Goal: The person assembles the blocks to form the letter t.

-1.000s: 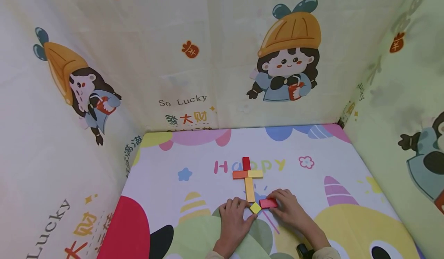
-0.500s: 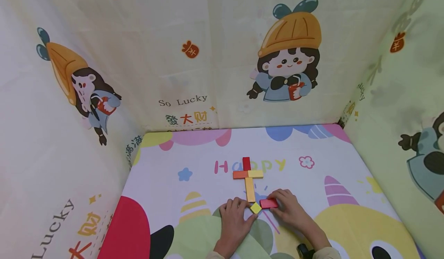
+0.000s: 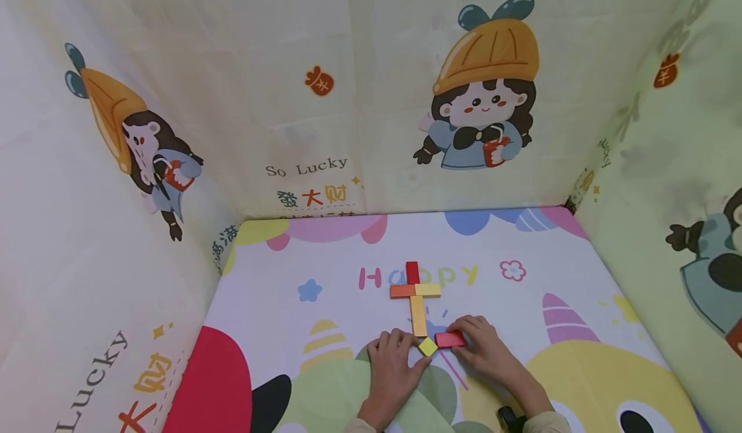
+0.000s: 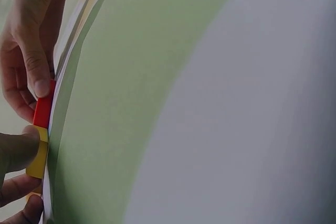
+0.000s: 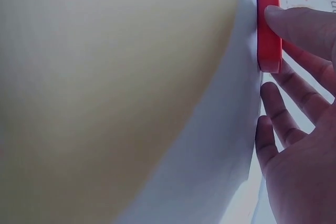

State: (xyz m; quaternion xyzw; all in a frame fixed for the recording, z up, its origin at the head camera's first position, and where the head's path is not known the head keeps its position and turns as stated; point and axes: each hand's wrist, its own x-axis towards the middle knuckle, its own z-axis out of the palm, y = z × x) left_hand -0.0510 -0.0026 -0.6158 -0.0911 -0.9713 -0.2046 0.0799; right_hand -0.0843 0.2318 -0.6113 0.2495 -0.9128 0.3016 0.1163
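My left hand pinches a small yellow block between thumb and fingers; in the head view the block lies turned like a diamond on the table. On its right, my right hand holds the outer end of a red block, thumb on the near side. The left wrist view shows the two blocks end to end, the yellow one beside the red one. Just beyond the yellow block lies an upright light-orange block. Above it, an orange block and a pale yellow block form a crossbar, topped by a darker red block.
The tabletop cover is printed with colourful cartoon shapes and letters. Pale fabric walls with cartoon figures enclose the table at the back and both sides. A black device sits at my right wrist.
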